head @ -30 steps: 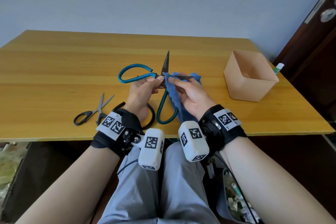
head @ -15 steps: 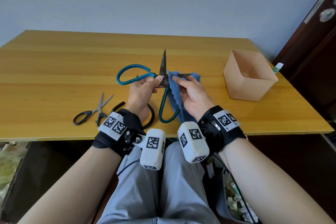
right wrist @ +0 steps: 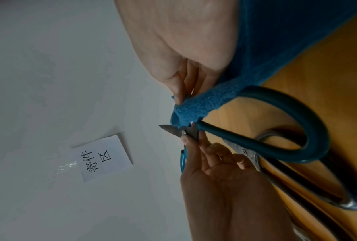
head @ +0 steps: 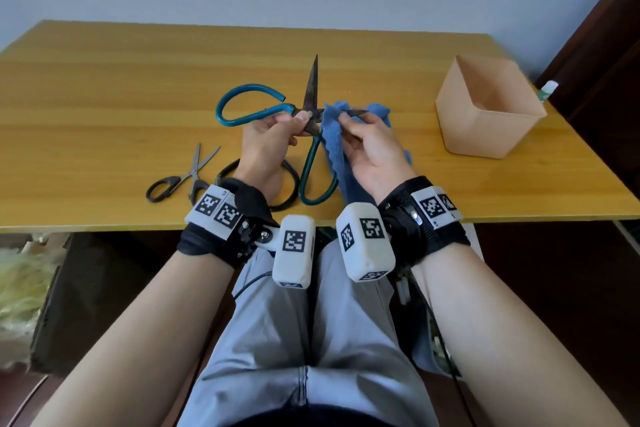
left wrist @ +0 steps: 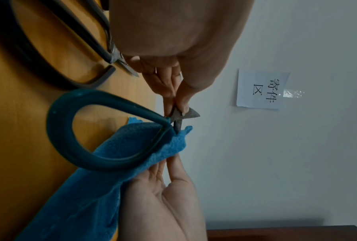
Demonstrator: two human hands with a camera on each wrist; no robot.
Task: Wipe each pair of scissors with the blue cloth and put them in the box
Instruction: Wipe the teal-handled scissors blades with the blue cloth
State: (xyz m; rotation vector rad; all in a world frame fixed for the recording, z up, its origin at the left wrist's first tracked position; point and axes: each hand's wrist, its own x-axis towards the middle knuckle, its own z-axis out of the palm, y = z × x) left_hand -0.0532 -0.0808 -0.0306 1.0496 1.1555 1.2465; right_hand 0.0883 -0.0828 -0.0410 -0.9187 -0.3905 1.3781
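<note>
The box [head: 485,114] on the right of the bench [head: 104,97] looks empty, so by my reading no pair is put away yet. The teal-handled scissors [head: 311,104] are in hand, blades spread wide: the left hand [head: 266,146] has its grip pinched narrow on the pivot, thumb on top, while the right hand [head: 370,149] pinches the blue cloth [head: 332,139] round the blade that points right, only its tip showing past the fingers. One teal loop hangs down between the wrists. Two pairs wait on the bench: small black-handled scissors [head: 183,173] and a large black-handled pair [head: 291,184] mostly hidden under the left wrist.
</note>
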